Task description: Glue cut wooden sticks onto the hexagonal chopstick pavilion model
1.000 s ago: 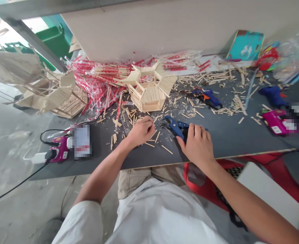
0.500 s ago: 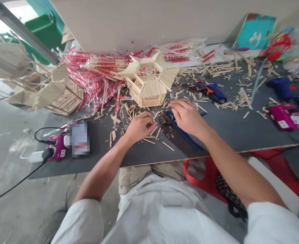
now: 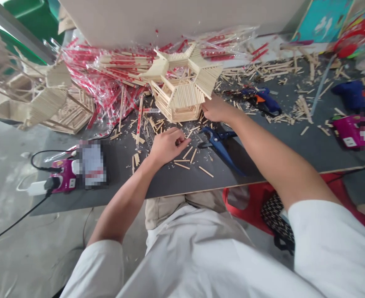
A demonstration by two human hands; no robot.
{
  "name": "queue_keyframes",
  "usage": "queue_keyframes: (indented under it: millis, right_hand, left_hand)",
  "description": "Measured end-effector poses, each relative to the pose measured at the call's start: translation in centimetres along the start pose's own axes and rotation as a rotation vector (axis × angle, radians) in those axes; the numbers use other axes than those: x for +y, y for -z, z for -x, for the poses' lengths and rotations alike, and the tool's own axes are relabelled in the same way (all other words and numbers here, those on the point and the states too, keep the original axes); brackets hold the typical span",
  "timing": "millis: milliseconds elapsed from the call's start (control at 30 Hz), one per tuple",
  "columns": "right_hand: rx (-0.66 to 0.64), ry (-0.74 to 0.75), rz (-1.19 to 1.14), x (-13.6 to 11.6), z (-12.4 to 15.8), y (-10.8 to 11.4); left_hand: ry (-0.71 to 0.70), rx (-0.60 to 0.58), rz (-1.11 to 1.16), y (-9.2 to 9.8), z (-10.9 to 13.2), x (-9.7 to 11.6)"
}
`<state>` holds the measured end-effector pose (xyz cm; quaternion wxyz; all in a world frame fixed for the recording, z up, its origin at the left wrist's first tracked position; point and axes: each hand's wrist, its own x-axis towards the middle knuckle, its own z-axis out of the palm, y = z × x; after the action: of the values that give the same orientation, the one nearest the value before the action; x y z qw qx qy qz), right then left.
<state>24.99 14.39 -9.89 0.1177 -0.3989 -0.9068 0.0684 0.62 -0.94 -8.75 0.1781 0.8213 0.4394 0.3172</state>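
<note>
A wooden-stick model (image 3: pixel 187 97) with a hexagonal frame and flared panels stands on the dark table. My right hand (image 3: pixel 217 109) is at its right side, under a flared panel. The fingertips there are partly hidden, so I cannot tell what they grip. In front of the model, my left hand (image 3: pixel 169 145) rests low over the table with fingers curled together; what they hold, if anything, is hidden. Short cut sticks (image 3: pixel 182 164) lie around it. Below my right forearm lies a blue-handled cutter (image 3: pixel 224 152).
Red-and-clear wrappers with sticks (image 3: pixel 108 74) pile up behind. A larger stick model (image 3: pixel 42 95) stands left. Purple power strips (image 3: pixel 63 176) sit at both sides, a phone-like device (image 3: pixel 91 165) beside the left one. Blue glue guns (image 3: pixel 267 101) and stick scraps lie right.
My right hand has moved up and away from above the cutter to the model's right side, uncovering the cutter. My left hand stays nearly in place, and the camera view has shifted slightly.
</note>
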Motion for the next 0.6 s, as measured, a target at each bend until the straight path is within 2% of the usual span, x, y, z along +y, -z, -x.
queue_keyframes:
  millis: [200, 400, 500, 600]
  right_hand:
    - [-0.062, 0.026, 0.066, -0.1, -1.3, -1.0]
    - [-0.134, -0.163, -0.045, -1.6, -1.7, -0.1]
    - [-0.16, -0.135, -0.048, -2.1, -1.9, 0.3]
    - [-0.129, -0.112, -0.03, -2.1, -1.7, 0.3]
  left_hand:
    - [0.008, -0.042, -0.023, 0.0, 0.0, 0.2]
    - [-0.013, -0.068, -0.046, -0.1, 0.0, 0.0]
    - [0.0, -0.072, -0.038, -0.1, 0.0, 0.0]
    - [0.011, -0.071, -0.03, -0.1, 0.0, -0.1]
